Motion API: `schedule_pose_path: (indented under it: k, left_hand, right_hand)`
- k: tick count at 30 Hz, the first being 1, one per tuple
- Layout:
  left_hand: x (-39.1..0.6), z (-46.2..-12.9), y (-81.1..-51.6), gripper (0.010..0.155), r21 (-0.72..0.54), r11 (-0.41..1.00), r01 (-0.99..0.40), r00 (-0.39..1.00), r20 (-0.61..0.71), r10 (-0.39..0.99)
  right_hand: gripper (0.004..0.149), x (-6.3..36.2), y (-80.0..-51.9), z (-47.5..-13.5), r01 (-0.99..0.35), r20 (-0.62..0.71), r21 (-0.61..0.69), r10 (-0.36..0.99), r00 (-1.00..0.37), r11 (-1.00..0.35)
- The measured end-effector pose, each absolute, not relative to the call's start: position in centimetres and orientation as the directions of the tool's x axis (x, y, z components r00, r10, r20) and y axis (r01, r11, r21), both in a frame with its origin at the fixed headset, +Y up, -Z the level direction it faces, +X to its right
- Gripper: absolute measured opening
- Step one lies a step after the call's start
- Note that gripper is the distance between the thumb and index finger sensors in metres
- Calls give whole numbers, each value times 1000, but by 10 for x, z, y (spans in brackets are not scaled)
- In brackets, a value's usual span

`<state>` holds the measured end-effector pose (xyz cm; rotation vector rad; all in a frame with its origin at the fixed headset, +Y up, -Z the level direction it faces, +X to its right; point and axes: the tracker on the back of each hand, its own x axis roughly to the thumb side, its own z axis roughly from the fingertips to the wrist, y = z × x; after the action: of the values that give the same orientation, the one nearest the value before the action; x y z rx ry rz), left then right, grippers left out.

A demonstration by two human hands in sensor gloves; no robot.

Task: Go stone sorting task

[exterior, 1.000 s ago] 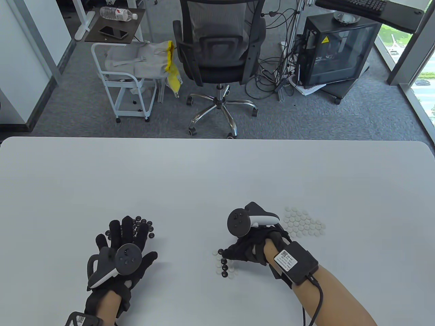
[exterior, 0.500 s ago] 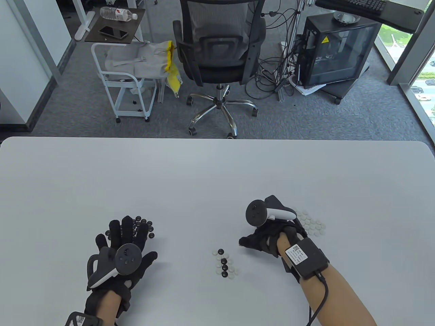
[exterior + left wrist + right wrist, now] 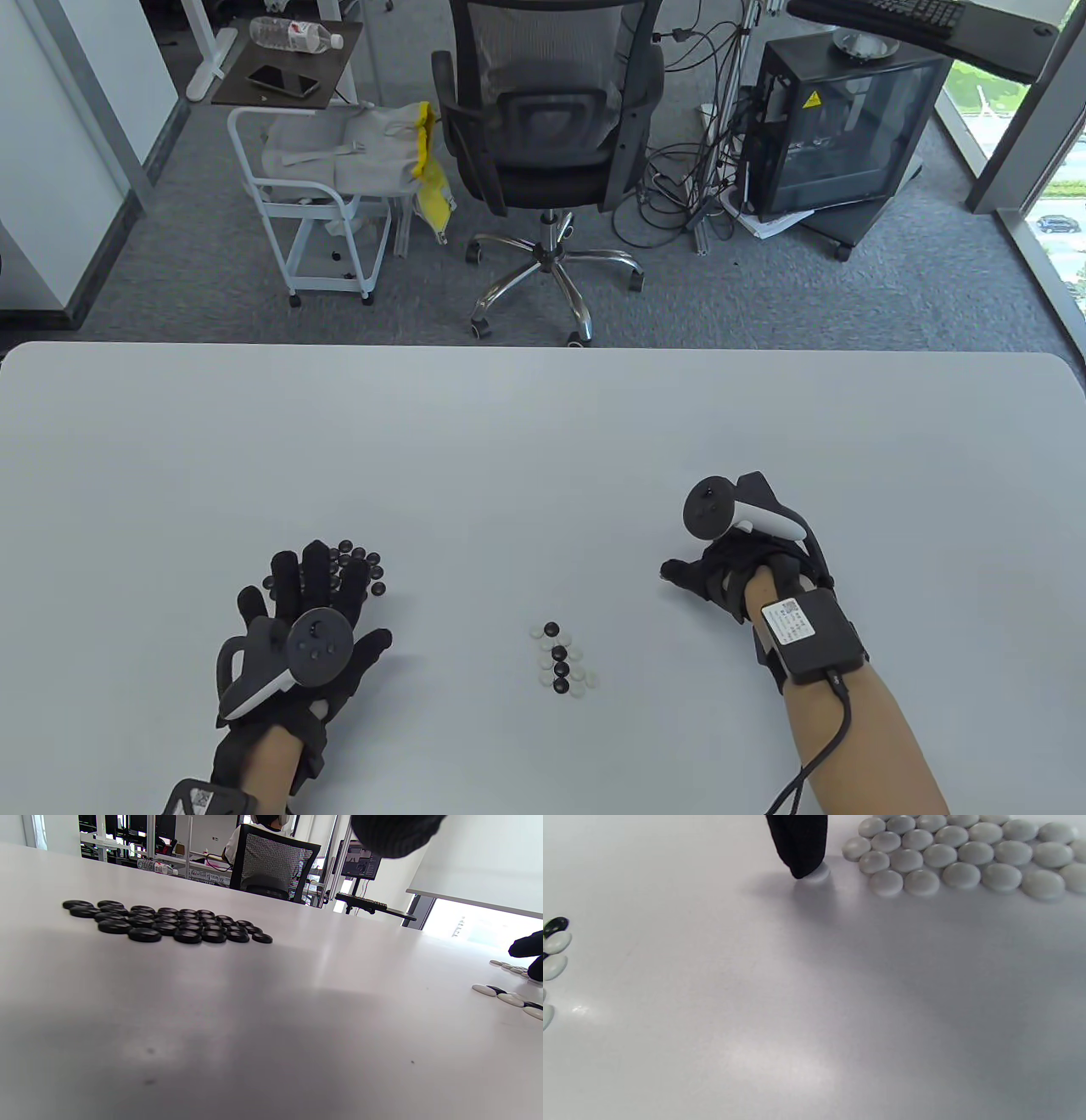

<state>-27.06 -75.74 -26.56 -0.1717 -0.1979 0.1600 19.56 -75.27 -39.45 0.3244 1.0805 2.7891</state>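
Lower right of the table view, the right hand (image 3: 721,577) presses one straight fingertip (image 3: 801,853) on a white stone (image 3: 816,874) beside the white pile (image 3: 958,853). Lower left, the left hand (image 3: 305,628) lies flat, fingers spread, beside the black pile (image 3: 165,923).

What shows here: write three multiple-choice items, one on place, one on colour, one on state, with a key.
1. The mixed cluster lies: A between the hands; B under a glove; C beside the chair.
2. The pile by the left hand is: A white; B black; C mixed.
3. The fingertip of the right hand: A grips a bottle; B hangs in air; C rests on a white stone.
Key: A, table view shows it midway between both hands; B, left wrist view shows only black stones; C, right wrist view shows contact.
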Motion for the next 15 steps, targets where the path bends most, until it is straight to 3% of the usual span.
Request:
schedule_pose_path:
  k: [8,15]
  left_hand:
    - [-271,-266,-757,80,-191,971,-143,969,175,177]
    - [-270,-267,-757,80,-190,972,-140,968,179,175]
  right_hand:
    - [68,206,-753,-397,-79,119,675,213,-970,-734]
    - [68,185,-738,-391,-45,206,659,238,-949,-751]
